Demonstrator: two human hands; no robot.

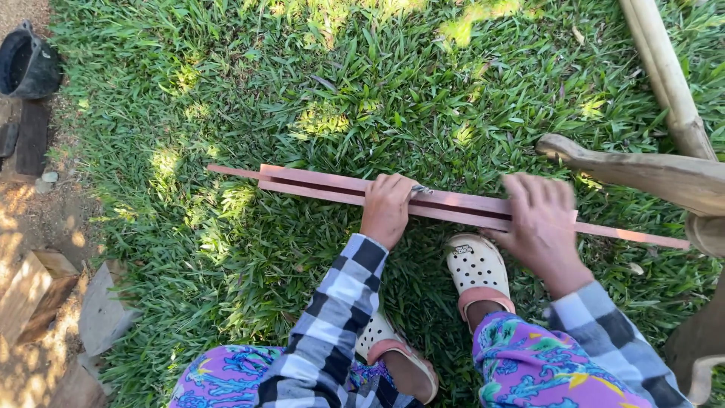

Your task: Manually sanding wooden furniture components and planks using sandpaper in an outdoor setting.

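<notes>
A long pinkish wooden strip with a dark groove along it (317,185) lies across the grass in front of me. My left hand (387,208) is closed around the strip near its middle, with a small metal piece (421,190) showing just beyond the fingers. My right hand (538,215) presses down on the strip further right, fingers spread and blurred. The strip's thin ends stick out past both hands. I wear a black-and-white checked shirt, patterned colourful trousers and white perforated clogs (474,264).
A bamboo pole (664,68) and a rough wooden beam (649,174) stand at the right. At the left lie a black bucket (26,64), wooden blocks (30,291) and stones (102,310) on bare earth. Grass (302,83) covers the rest.
</notes>
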